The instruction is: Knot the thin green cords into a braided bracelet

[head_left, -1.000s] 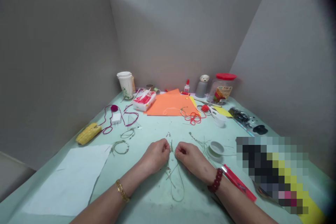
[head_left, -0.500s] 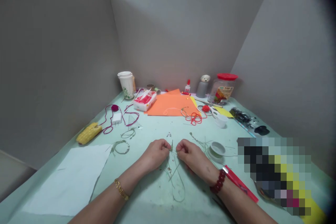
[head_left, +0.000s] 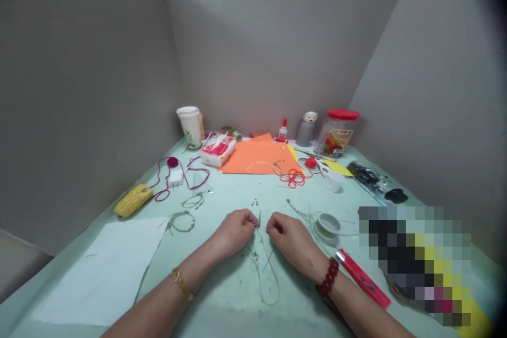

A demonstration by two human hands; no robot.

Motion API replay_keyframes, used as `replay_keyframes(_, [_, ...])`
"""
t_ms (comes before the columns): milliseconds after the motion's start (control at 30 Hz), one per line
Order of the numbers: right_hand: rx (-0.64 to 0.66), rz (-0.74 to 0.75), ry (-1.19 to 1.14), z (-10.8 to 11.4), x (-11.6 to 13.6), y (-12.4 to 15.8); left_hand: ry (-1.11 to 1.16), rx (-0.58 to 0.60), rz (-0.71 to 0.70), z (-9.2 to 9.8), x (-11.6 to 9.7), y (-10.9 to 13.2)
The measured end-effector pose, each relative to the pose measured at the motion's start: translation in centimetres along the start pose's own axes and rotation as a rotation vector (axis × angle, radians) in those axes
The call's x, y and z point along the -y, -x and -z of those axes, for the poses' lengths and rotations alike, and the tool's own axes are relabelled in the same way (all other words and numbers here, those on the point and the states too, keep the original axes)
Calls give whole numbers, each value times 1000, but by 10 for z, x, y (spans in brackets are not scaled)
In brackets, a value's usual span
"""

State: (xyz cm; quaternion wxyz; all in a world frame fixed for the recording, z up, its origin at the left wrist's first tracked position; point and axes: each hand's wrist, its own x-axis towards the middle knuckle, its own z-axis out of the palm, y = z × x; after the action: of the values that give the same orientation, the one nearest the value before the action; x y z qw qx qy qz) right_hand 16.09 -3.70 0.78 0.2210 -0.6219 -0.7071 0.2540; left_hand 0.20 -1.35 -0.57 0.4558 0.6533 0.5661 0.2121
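Observation:
Thin green cord (head_left: 270,301) hangs in a long loop toward me at the middle of the table, with small beads along it. The fingertips of my left hand (head_left: 240,229) pinch the knotted upper end of this cord. Just to the right, my right hand (head_left: 291,235) has its thumb and forefinger pressed together, on a strand of the same cord as it appears; its other fingers are curled. Beyond my hands lie a few tiny beads (head_left: 254,202). A spool (head_left: 328,226) of green cord rests to the right of my right hand.
Finished-looking green cord rings (head_left: 182,222) and white paper (head_left: 99,269) lie left. A red-handled cutter (head_left: 364,280) is beside my right forearm. Farther back are orange paper (head_left: 253,158), red cord (head_left: 293,178), scissors (head_left: 322,167), a tissue pack (head_left: 217,150) and a lidded jar (head_left: 336,134).
My right hand has shifted very slightly to the right, widening the gap between the hands. My left hand keeps its pinch on the cord in nearly the same place.

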Motion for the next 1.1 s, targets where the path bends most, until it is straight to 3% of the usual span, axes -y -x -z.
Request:
replay_keyframes(467, [69,77,-76,-5,4,3,-21,-3,6,0,1,0])
replay_keyframes(800, [53,46,-56,-3,2,2,6,13,51,0,-3,0])
replay_keyframes(1100, [-10,-9,86,6,-4,-3,-16,-2,-17,0,-5,3])
